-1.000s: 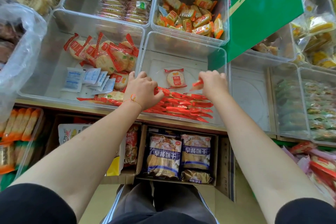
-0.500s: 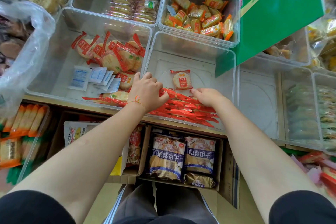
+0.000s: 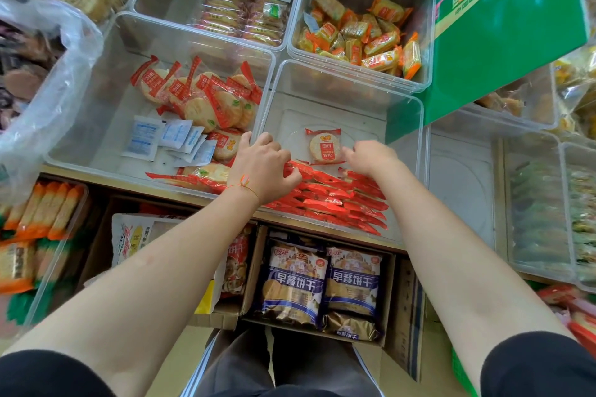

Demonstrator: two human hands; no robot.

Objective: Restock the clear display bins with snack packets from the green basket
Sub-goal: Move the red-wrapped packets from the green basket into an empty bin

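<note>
A clear bin (image 3: 404,100) at the shelf's front holds a row of red snack packets (image 3: 338,200) standing on edge along its near side. One round cracker packet (image 3: 324,147) lies flat behind the row. My left hand (image 3: 263,167) sits at the bin's left wall, its fingers curled over the rim and its thumb on the left end of the row. My right hand (image 3: 371,155) hovers over the row, holding nothing, with its fingertips at the right edge of the flat packet. A green mesh edge (image 3: 461,377) shows at lower right.
The left neighbouring bin (image 3: 96,151) holds round cracker packets and white sachets. An orange-packet bin (image 3: 425,42) stands behind, and a green sign (image 3: 509,26) hangs at upper right. A clear plastic bag (image 3: 38,100) is at the left. Boxes of blue biscuit bags (image 3: 319,284) sit below the shelf.
My right hand set the red packet it held onto the row, then moved back toward the flat packet. My left hand stayed at the bin's left wall.
</note>
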